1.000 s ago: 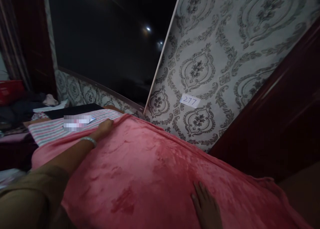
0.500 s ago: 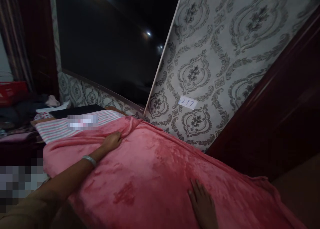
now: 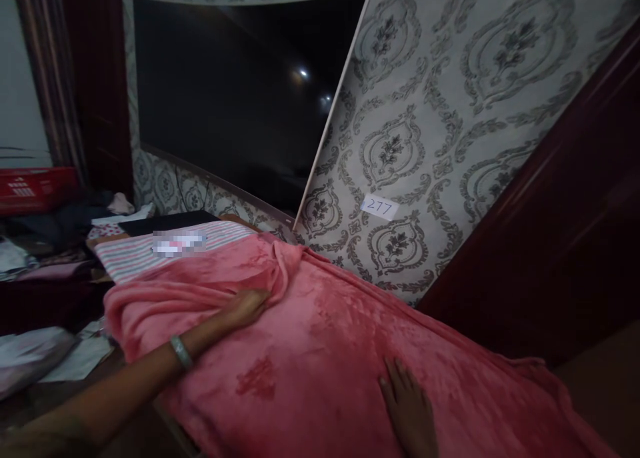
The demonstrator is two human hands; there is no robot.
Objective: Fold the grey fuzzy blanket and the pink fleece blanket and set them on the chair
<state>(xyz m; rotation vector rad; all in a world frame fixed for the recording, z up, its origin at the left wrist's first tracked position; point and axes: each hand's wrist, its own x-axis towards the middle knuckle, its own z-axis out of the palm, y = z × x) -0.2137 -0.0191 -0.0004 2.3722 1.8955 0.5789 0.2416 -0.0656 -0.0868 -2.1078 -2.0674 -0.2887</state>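
A pink plush blanket (image 3: 310,351) lies spread across a surface in front of me, bunched into folds at its far left end. My left hand (image 3: 250,306), with a pale bracelet on the wrist, is closed on one of those folds. Flat on the blanket nearer to me, at the lower right, rests my right hand (image 3: 407,401), its fingers stretched out and holding nothing. Beyond the bunched end, a striped cloth (image 3: 130,258) shows from under the blanket.
A large dark television (image 3: 240,91) hangs on the patterned wall, with a paper label (image 3: 380,207) reading 277 to its right. At the left are a red basket (image 3: 37,190), piled clothes and a white plastic bag (image 3: 35,355). A dark red wooden panel (image 3: 560,225) slants at the right.
My left hand has drawn the blanket's fold towards me and to the right, leaving more bunching at the left end. My right hand stays on the blanket. The view has shifted slightly.
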